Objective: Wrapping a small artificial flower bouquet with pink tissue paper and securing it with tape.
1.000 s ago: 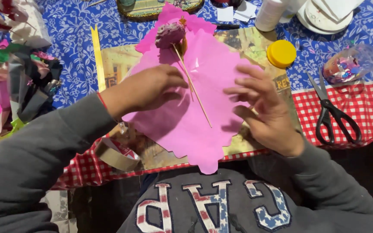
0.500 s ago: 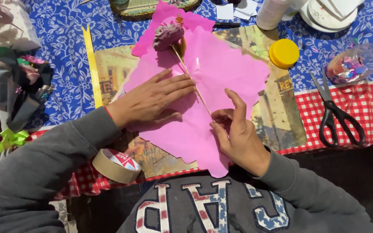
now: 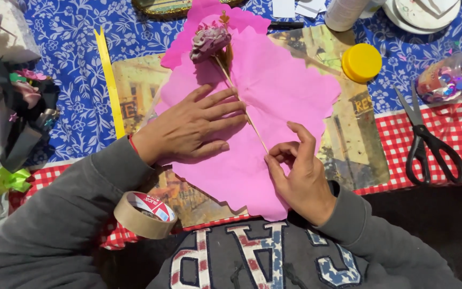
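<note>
Fingers (image 3: 282, 155) of right hand (image 3: 300, 179) pinching lower end of thin wooden stick (image 3: 241, 104). Left hand (image 3: 188, 128) flat, fingers spread, pressing pink tissue paper (image 3: 290, 91) on desk. Paper flower (image 3: 208, 40) at stick's far end.

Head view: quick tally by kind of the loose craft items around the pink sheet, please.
Paper flower on a stick: 1
Pink paper sheet: 1
Scissors: 1
Tape roll: 1
Yellow lid: 1
Yellow ribbon strip: 1
Total: 6
</note>
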